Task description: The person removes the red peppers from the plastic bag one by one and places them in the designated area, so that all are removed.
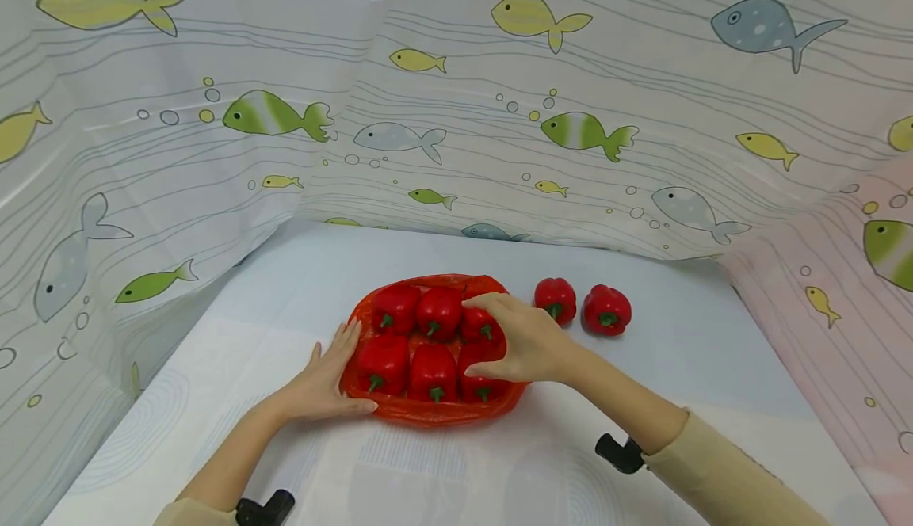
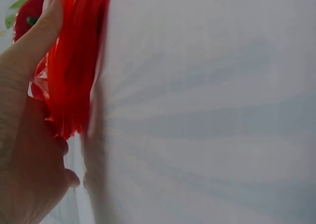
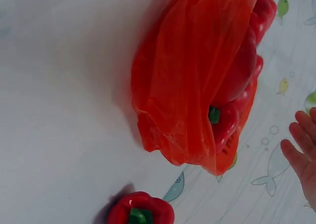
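A round, low red plastic bag (image 1: 428, 417) lies spread on the table, its rim turned back around several red bell peppers (image 1: 433, 369) with green stems. At its left side my left hand (image 1: 321, 383) rests with fingers spread along the rim; in the left wrist view the thumb lies against the crinkled red plastic (image 2: 74, 61). Over the right part of the bag reaches my right hand (image 1: 531, 344), thumb and fingers apart, partly covering the two rightmost peppers. The right wrist view shows the right hand's fingers (image 3: 298, 150) extended, with a gap between them and the peppers.
Two more red bell peppers, one (image 1: 555, 298) beside the other (image 1: 606, 310), sit on the white table (image 1: 678, 367) to the right of the bag. Fish-printed curtains (image 1: 456, 98) surround the table at the back and sides. Black wrist cameras (image 1: 619, 453) are strapped below the hands.
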`<state>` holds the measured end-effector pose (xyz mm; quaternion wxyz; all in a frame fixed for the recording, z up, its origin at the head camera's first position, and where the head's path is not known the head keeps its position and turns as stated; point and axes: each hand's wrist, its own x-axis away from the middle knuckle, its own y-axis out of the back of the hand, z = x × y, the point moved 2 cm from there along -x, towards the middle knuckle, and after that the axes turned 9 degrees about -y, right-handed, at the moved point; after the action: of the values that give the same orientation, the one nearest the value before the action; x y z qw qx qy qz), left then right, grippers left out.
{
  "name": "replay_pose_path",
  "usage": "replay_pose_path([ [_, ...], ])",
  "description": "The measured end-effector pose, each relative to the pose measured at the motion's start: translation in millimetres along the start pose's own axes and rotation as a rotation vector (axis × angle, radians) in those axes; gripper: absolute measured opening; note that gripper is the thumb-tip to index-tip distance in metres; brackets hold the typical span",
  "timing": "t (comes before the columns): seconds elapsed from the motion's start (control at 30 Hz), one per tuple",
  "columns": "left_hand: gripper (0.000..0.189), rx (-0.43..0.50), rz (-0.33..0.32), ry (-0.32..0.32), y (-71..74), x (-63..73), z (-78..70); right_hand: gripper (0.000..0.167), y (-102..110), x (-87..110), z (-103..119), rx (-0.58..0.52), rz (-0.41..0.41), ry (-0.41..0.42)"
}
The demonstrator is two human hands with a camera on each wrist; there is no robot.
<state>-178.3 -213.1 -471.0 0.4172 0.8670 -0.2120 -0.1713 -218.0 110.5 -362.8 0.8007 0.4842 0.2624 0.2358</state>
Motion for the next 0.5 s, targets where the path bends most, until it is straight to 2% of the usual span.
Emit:
replay_pose_path([
  [0.3,0.122,0.003,0.005,0.011,0.1,0.1,-0.9,0.085,-18,3.1,-11,-0.013,0.160,-0.107],
  [0.5,0.121,-0.001,0.005,0.011,-0.7,0.1,-1.3,0.082,-32,3.5,-16,0.026,0.218,-0.138],
])
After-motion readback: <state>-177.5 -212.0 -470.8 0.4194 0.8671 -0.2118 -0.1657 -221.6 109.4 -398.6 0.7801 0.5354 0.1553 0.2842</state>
